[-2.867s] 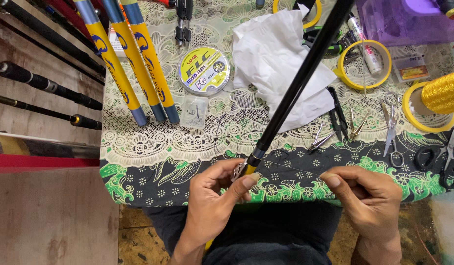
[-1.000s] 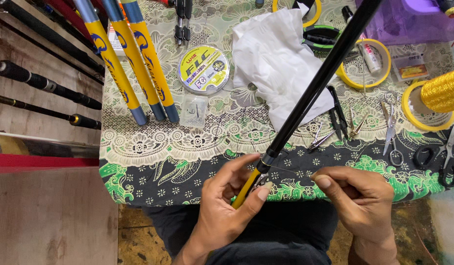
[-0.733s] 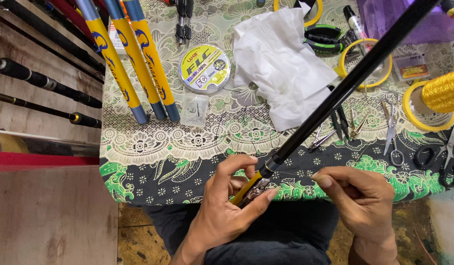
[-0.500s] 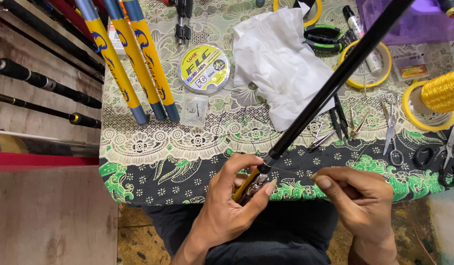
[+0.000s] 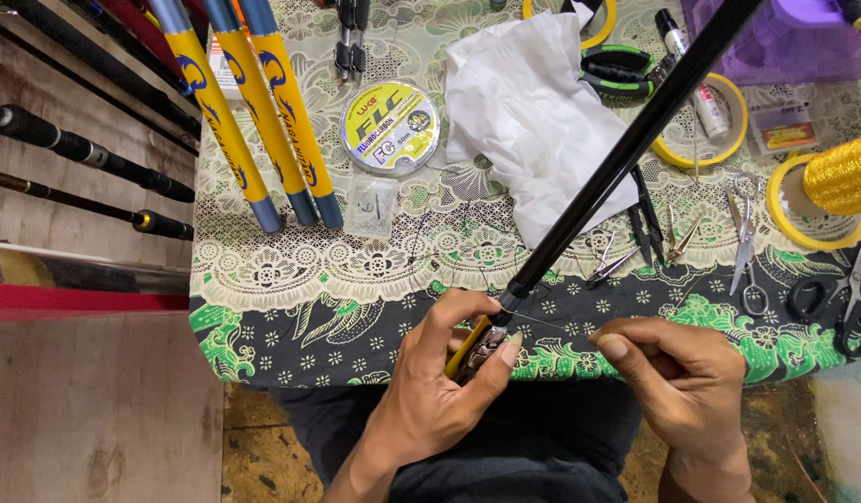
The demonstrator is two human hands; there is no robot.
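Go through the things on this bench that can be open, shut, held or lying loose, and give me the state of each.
Black rod: held at its lower end, slanting up over the table.
Left hand: gripping the rod's yellow section.
Right hand: pinching a thin line.
Scissors: lying shut.
Green-handled pliers: lying shut.
White tissue: crumpled, loose.
Line spool: lying flat.

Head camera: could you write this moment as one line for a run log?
left hand: grips black rod at its lower end | right hand: pinches thin line running to rod | table: scissors, white cloth
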